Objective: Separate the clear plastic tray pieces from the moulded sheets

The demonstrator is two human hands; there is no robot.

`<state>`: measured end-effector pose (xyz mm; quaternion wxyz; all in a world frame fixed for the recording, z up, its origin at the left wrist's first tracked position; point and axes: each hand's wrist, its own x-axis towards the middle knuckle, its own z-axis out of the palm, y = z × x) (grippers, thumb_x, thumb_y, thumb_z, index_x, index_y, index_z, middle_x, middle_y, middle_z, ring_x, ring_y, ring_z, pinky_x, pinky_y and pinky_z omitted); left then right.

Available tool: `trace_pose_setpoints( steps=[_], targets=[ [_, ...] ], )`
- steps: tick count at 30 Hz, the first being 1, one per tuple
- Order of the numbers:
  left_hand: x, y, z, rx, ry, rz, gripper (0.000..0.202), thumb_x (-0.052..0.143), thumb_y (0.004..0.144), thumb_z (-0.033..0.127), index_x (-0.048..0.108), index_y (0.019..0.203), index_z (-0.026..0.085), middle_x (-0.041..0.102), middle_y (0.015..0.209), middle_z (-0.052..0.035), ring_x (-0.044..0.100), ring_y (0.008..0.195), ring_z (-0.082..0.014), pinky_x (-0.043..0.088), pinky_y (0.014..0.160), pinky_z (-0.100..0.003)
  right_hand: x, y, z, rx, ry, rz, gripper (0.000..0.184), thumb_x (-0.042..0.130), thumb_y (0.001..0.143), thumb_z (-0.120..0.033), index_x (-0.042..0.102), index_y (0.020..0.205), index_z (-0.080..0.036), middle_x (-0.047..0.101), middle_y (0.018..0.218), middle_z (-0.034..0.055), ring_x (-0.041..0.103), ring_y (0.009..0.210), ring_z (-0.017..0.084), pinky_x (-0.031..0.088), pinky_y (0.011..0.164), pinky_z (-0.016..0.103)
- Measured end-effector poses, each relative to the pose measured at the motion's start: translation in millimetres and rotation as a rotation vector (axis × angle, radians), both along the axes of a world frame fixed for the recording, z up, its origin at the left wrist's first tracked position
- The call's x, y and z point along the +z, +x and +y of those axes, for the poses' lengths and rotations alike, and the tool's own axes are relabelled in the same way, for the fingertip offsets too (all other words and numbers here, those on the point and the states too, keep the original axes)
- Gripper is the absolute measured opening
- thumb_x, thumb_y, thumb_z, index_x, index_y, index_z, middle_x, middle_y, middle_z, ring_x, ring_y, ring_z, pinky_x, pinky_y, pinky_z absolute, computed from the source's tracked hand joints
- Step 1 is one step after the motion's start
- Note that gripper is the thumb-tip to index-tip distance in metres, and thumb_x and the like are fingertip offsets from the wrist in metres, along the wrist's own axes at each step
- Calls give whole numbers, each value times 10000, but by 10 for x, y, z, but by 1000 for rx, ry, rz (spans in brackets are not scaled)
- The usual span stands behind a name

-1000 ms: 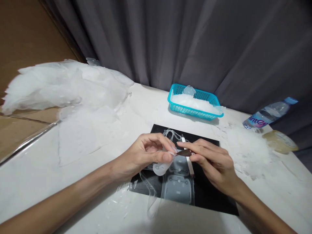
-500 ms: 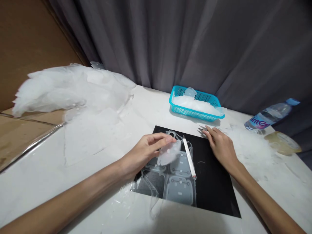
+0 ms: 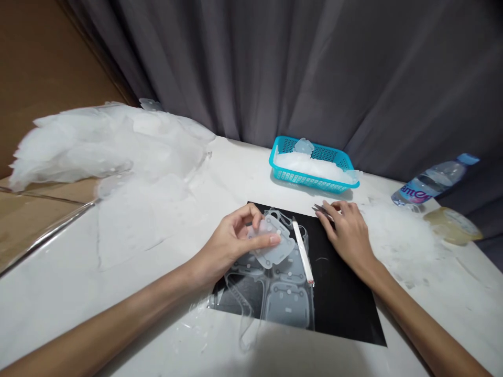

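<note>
My left hand [image 3: 231, 242] pinches a small translucent plastic piece [image 3: 272, 246] between thumb and fingers, just above a black mat [image 3: 346, 298]. Under it lies a clear moulded plastic sheet [image 3: 283, 298] with several similar shapes. A thin white stick-like tool [image 3: 303, 252] rests on the mat beside the sheet. My right hand [image 3: 348, 233] lies at the mat's far right corner, fingers resting on small dark metal scissors [image 3: 320, 210] whose tips poke out to the left.
A turquoise basket [image 3: 314, 180] with white plastic pieces stands behind the mat. A heap of clear plastic sheets [image 3: 106, 141] fills the far left. Plastic scraps [image 3: 396, 235], a lying water bottle [image 3: 432, 183] and a tape roll [image 3: 451, 225] sit at the right. Grey curtain behind.
My right hand moved away from the left hand to the mat's far right corner, bringing the scissors down there. My left hand turned the plastic piece flat-side up.
</note>
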<state>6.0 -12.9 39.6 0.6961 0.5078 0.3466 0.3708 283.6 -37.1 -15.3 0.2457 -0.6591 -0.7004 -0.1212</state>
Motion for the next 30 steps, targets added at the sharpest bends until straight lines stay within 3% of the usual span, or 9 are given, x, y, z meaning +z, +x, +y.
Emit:
trace_pose_setpoints(
  steps=[3, 5, 7, 10, 15, 30],
  targets=[
    [-8, -7, -4, -10, 22, -44, 483, 919, 758, 222, 443, 837, 213, 574, 827, 57, 568, 726, -88, 483, 656, -189, 279, -244, -114, 278, -72, 401, 323, 562, 1058, -414, 717, 1250, -204, 684, 1147, 109, 616, 1098, 266, 516, 977, 442],
    [-3, -15, -2, -18, 56, -55, 426, 915, 764, 216, 521, 925, 221, 618, 876, 41, 601, 750, -101, 490, 671, -198, 483, -416, -226, 518, -266, 602, 303, 628, 1035, -377, 674, 1297, -231, 706, 1094, 59, 666, 994, 200, 552, 908, 353],
    [6, -25, 7, -11, 122, -31, 373, 916, 768, 231, 630, 1007, 215, 642, 902, 19, 619, 772, -111, 495, 691, -206, 633, -546, -339, 606, -323, 662, 238, 728, 976, -354, 703, 1176, -226, 712, 985, 28, 670, 903, 174, 552, 846, 304],
    [11, -40, 34, -31, 208, 1, 235, 902, 785, 259, 748, 947, 184, 670, 905, -22, 642, 818, -143, 521, 741, -242, 724, -628, -451, 601, -249, 657, 71, 690, 1001, -280, 711, 1015, -214, 698, 872, 16, 654, 811, 163, 539, 765, 291],
    [-8, -65, 72, -95, 263, 16, 79, 878, 800, 214, 806, 829, 198, 684, 895, -34, 664, 844, -150, 528, 777, -258, 731, -589, -466, 655, -102, 545, 113, 641, 1017, -157, 716, 1083, -208, 737, 901, 27, 647, 828, 170, 514, 775, 328],
    [-28, -58, 85, -156, 247, 21, 59, 861, 818, 190, 822, 851, 220, 740, 946, -37, 719, 915, -163, 562, 841, -254, 735, -512, -422, 702, -54, 437, 163, 659, 993, -101, 707, 1120, -191, 763, 977, 36, 634, 861, 175, 497, 821, 355]
  ],
)
